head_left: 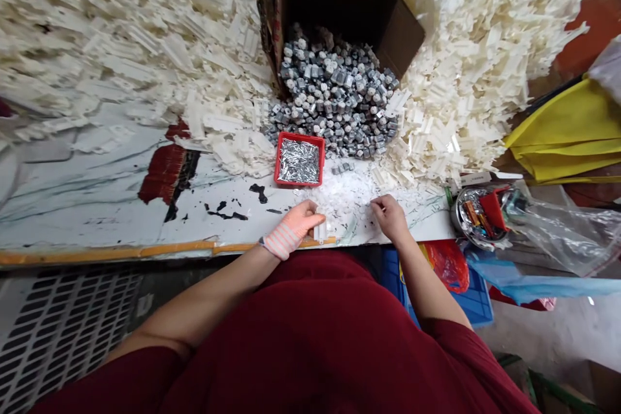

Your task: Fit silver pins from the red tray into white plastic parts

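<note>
My left hand, in a striped glove that leaves some fingers bare, pinches a small white plastic piece close to the table's front edge. To its right, my bare right hand is closed above the table, thumb and fingertips together; whatever they hold is too small to make out. Just beyond my hands stands a red tray filled with thin metal pins. Between the hands and the tray lie small clear plastic bits. A couple of loose grey metal parts rest beside the tray.
A cardboard box lies on its side, grey-and-white parts spilling out. Large heaps of cream plastic pieces flank it. At right are a metal bowl of odds and ends, a clear plastic bag and yellow cloth.
</note>
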`<state>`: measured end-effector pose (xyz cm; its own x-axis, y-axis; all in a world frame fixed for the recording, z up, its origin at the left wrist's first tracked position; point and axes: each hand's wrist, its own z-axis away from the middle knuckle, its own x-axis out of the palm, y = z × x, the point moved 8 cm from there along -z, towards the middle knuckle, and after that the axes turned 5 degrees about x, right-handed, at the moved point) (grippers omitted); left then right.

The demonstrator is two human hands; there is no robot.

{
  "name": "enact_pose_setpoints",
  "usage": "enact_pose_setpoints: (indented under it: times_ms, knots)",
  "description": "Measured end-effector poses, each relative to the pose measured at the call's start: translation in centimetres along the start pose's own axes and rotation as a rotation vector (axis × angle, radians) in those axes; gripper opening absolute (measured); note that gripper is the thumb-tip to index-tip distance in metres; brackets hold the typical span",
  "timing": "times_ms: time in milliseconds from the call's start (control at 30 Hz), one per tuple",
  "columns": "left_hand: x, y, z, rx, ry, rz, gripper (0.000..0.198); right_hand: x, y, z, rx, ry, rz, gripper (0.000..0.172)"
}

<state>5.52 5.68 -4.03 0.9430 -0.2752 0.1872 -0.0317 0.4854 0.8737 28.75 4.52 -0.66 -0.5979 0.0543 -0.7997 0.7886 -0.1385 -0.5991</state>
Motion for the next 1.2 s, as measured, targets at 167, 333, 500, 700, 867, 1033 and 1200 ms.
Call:
enact_pose_setpoints:
  times_ms: [167, 333, 500, 700, 867, 1033, 1200]
  knots:
    - [0.9, -0.1, -0.3, 0.002, -0.021, 0.000, 0.026, 1.6, 1.4, 1.9, -0.033, -0.098, 0.325, 0.015]
    - [1.2, -0.2, -0.4, 0.028, -0.034, -0.029, 0.025, 3.9, 0.7, 3.1, -0.142, -0.043, 0.473, 0.024]
    - [1.1, 0.1, -0.3, 0.056, -0.037, -0.125, 0.021, 3.1, 0.9, 3.0, 0.032, 0.032, 0.035, 0.022]
    - [1.4, 0.7, -0.3, 0.132, -0.041, -0.291, 0.020, 6.5, -2.5, 2.6, 0.460, -0.306, -1.061, 0.032]
    - [1.0, 2.0, 0.2, 0.176, -0.021, -0.392, 0.019, 8.0, -4.9, 2.1, 0.533, -0.441, -1.198, 0.037]
    - [1.0, 2.1, 0.6, 0.167, -0.095, -0.308, 0.021, 8.9, -5.0, 2.7, 0.579, -0.513, -1.221, 0.040]
    - [1.1, 1.1, 0.0, 0.159, -0.159, -0.185, 0.022, 8.1, -4.5, 1.0, 0.406, -0.502, -0.933, 0.037]
